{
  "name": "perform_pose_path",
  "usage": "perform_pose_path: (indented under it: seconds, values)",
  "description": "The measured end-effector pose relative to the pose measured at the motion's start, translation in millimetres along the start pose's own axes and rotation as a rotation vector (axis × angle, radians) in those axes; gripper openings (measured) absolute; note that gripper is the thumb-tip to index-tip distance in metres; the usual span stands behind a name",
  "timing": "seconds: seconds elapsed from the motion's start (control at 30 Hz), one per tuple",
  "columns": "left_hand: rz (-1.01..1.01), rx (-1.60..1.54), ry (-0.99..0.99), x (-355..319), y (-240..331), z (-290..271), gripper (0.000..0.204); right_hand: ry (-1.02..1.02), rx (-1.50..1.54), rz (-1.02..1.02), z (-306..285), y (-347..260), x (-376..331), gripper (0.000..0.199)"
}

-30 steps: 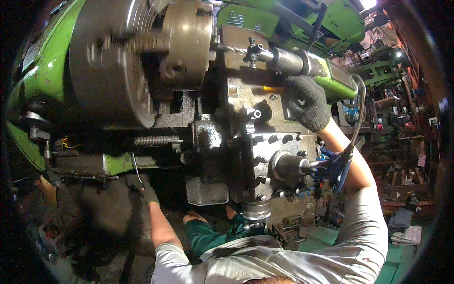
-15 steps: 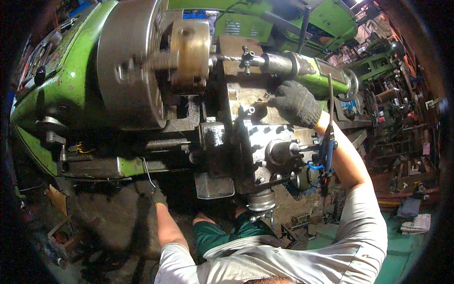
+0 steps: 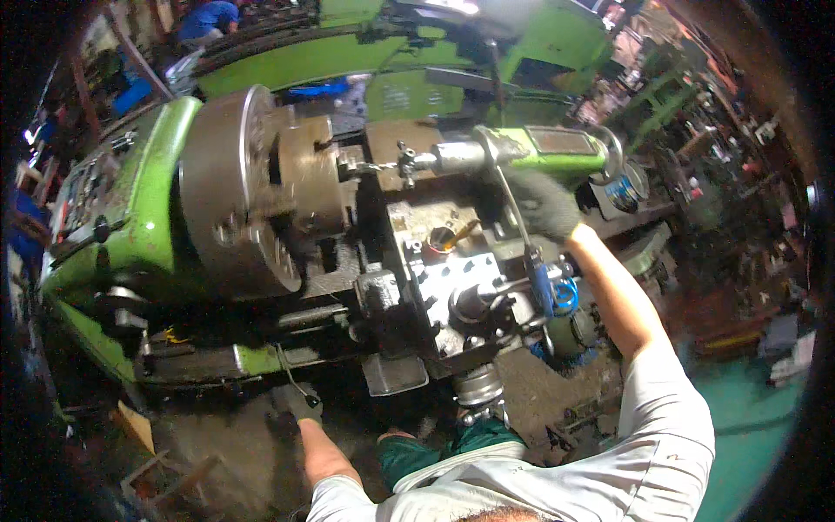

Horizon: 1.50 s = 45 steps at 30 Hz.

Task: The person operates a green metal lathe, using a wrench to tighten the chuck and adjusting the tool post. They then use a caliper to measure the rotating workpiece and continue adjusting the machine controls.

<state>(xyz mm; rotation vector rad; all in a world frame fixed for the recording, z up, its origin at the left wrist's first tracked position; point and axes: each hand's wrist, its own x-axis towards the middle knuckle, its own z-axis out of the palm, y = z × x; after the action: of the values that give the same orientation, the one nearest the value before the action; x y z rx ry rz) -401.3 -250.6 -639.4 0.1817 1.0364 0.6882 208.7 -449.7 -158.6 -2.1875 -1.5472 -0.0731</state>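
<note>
My left hand [image 3: 294,404], in a dark glove, is at the knob end of a thin bent lever [image 3: 294,376] on the lathe's front; its fingers are lost in shadow. By the tailstock [image 3: 552,150] is my right hand [image 3: 546,207], also gloved and smeared by motion, behind a long thin handle [image 3: 511,198]. A drill bit [image 3: 380,166] in the tailstock's drill chuck [image 3: 406,165] points at the thick round workpiece [image 3: 306,170], which the big lathe chuck [image 3: 222,165] carries. A brush [image 3: 463,233] leans in a small cup [image 3: 440,240] behind the tool post [image 3: 470,302].
A blue-handled air gun [image 3: 542,287] with a coiled hose hangs beside my right forearm. The cross-slide handle [image 3: 483,404] sticks out near my legs. Behind stands another green machine [image 3: 409,96]. A person in blue [image 3: 209,19] is at the far left.
My view has shifted, putting the machine's left end lower. My right hand has left the brown-handled thing near the tool post and drawn back under the tailstock. The left hand stays at the lever.
</note>
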Motion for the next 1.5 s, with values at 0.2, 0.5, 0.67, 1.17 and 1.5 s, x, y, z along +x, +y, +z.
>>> perform_pose_path:
  seconds: [0.2,0.5,0.67,1.17,1.5]
  values:
    - [0.037,-0.242,0.053,-25.5,55.6,61.5,0.063,0.594,-0.549,0.560,-85.0,204.9,-30.4,0.040]
    - [0.549,0.690,0.027,-255.9,55.1,387.3,0.068,0.717,0.875,0.994,-87.6,397.5,-38.1,0.068]
    - [0.785,0.923,-0.498,-289.7,-34.2,459.2,0.078,0.819,0.883,0.981,-81.1,430.8,-42.9,0.080]
    - [1.160,1.037,-0.317,-280.1,-44.1,443.7,0.063,0.856,0.889,1.108,-82.4,398.0,-42.3,0.088]
    - [1.316,1.067,-0.269,-277.7,-37.7,437.4,0.070,0.548,0.358,0.948,-80.1,276.7,-58.0,0.062]
